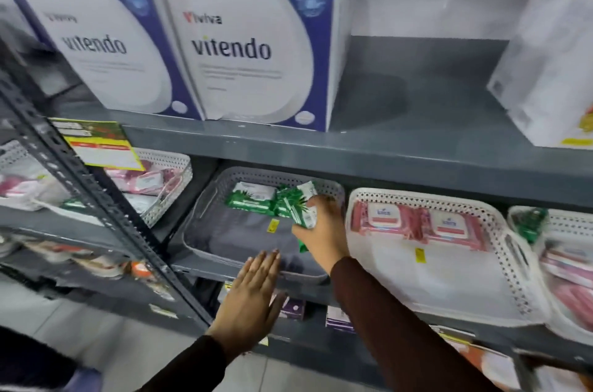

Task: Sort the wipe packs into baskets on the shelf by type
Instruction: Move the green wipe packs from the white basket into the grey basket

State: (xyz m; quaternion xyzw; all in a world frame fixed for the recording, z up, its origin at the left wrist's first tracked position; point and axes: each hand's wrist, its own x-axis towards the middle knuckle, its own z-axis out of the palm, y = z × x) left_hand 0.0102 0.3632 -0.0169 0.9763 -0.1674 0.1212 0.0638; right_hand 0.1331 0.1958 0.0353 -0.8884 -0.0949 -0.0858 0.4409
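The left hand point(253, 292) is held flat and empty, its fingers straight and together, with the fingertips at the front rim of the grey basket point(205, 199); whether the rim is actually touched cannot be told. Just beyond it and to its right, the right hand point(324, 228) is reached over the same basket and is closed around a green wipe pack point(303, 217), which is gripped on edge above the basket's right half. Immediately past the right hand, two more green packs point(253, 197) are seen lying at the back of the grey basket, the nearer one touching the held pack. To the right of the right hand, a white basket point(507, 266) is set beside the grey one on the same shelf point(385, 157), and two pink wipe packs point(417, 223) are laid side by side along its back. Further right, a second white basket point(574, 225) is partly shown, with pink packs and one green pack point(529, 225) in it. Far left of the left hand, a third white basket point(173, 167) with pink packs is placed. Above both hands, white and blue boxes point(231, 48) marked "vitendo" are stood on the upper shelf.
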